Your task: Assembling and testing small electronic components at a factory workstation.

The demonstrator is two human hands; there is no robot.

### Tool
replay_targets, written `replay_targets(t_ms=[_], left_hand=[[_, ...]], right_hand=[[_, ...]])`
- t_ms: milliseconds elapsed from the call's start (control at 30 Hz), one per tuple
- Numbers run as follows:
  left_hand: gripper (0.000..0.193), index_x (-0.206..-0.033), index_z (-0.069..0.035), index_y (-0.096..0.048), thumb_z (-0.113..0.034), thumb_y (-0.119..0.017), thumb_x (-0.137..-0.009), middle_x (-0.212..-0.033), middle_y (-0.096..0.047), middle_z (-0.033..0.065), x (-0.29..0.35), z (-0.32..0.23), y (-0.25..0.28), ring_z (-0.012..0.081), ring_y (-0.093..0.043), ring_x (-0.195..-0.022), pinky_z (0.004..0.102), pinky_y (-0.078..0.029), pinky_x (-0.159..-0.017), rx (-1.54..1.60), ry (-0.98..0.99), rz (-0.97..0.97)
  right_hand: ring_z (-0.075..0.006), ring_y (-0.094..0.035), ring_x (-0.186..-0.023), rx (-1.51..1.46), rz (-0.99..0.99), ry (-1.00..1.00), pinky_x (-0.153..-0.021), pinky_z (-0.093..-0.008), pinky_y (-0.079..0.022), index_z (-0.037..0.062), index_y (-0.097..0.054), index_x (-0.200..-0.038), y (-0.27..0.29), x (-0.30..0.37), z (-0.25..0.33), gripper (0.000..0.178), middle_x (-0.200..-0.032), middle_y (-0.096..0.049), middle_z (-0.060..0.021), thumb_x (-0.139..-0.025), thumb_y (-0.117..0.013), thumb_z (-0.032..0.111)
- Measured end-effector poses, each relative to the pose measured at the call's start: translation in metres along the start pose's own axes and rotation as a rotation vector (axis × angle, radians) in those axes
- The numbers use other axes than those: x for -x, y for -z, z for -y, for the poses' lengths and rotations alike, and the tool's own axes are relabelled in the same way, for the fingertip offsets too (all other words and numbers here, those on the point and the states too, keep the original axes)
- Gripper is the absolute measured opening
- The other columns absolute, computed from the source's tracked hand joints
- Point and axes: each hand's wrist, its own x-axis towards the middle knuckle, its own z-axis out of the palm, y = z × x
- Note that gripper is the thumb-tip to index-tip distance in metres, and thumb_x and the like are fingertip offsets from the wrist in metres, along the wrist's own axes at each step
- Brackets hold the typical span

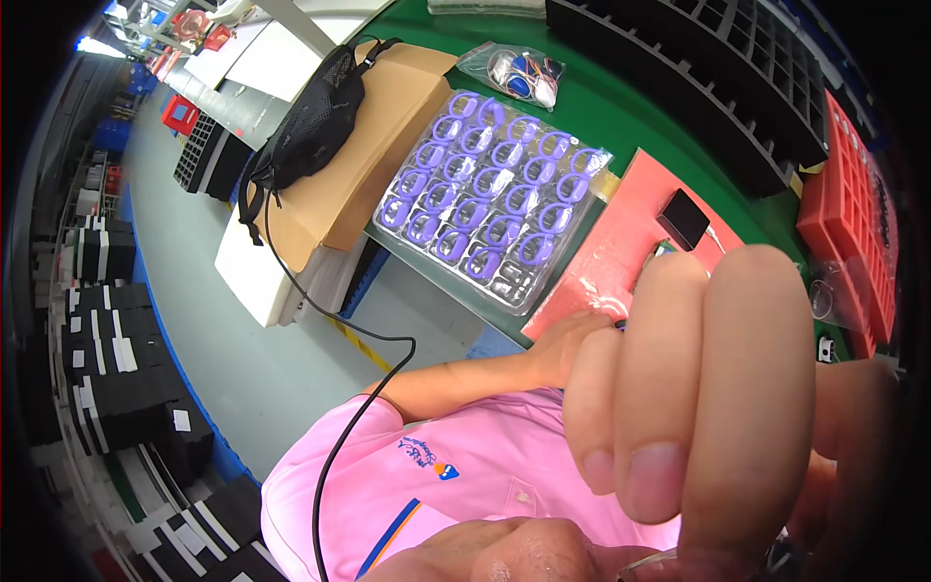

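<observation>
My right hand (693, 388) looms close up at the right, its fingers curled and pressed together. What its fingertips hold, if anything, is hidden. My left hand (567, 346) rests at the near edge of a pink-red mat (582, 281); its fingers are mostly covered by my right hand. On the mat lies a small device with a black screen (685, 220), a white cable beside it. Left of the mat, a clear plastic tray (524, 303) holds rows of purple loop-shaped bands (472, 211).
A clear bag of cables and blue-and-white parts (519, 76) lies behind the tray. A cardboard box (398, 116) bears a black mesh bag (315, 121). Black compartment trays (698, 78) and red trays (844, 223) stand at the right. A black cable (339, 441) hangs across my pink shirt.
</observation>
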Motion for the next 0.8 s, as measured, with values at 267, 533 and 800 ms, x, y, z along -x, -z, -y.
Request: replay_targets(t_ms=[267, 533, 800], left_hand=[[0.027, -0.103, -0.006, -0.067, -0.024, -0.074, -0.084, -0.095, -0.062, 0.0112, -0.004, -0.009, -0.004, 0.0356, -0.063, -0.087, 0.0484, -0.049, -0.078, 0.027, -0.035, -0.123], [0.024, -0.106, -0.003, -0.068, -0.019, -0.071, -0.088, -0.103, -0.067, 0.0157, -0.004, -0.008, 0.0, 0.0361, -0.066, -0.09, 0.0468, -0.052, -0.078, -0.062, 0.005, 0.099], [0.013, -0.098, -0.004, -0.066, -0.006, -0.073, -0.087, -0.087, -0.063, 0.0148, -0.005, -0.008, -0.002, 0.0353, -0.062, -0.077, 0.0471, -0.048, -0.068, -0.132, -0.02, -0.041]], right_hand=[[-0.0322, -0.061, -0.097, -0.087, -0.084, 0.083, -0.089, -0.0391, -0.049, 0.0094, -0.068, -0.111, -0.042, 0.009, -0.017, 0.041, -0.104, -0.062, -0.0146, -0.111, -0.046, 0.043], [-0.0345, -0.065, -0.095, -0.146, -0.166, 0.179, -0.091, -0.0407, -0.051, 0.0068, -0.069, -0.11, -0.083, 0.056, 0.017, 0.044, -0.1, -0.065, -0.0161, -0.111, -0.045, 0.044], [-0.0368, -0.068, -0.093, 0.264, -0.251, 0.493, -0.092, -0.0423, -0.053, 0.0042, -0.069, -0.109, -0.104, 0.052, 0.027, 0.048, -0.095, -0.068, -0.0177, -0.111, -0.045, 0.046]])
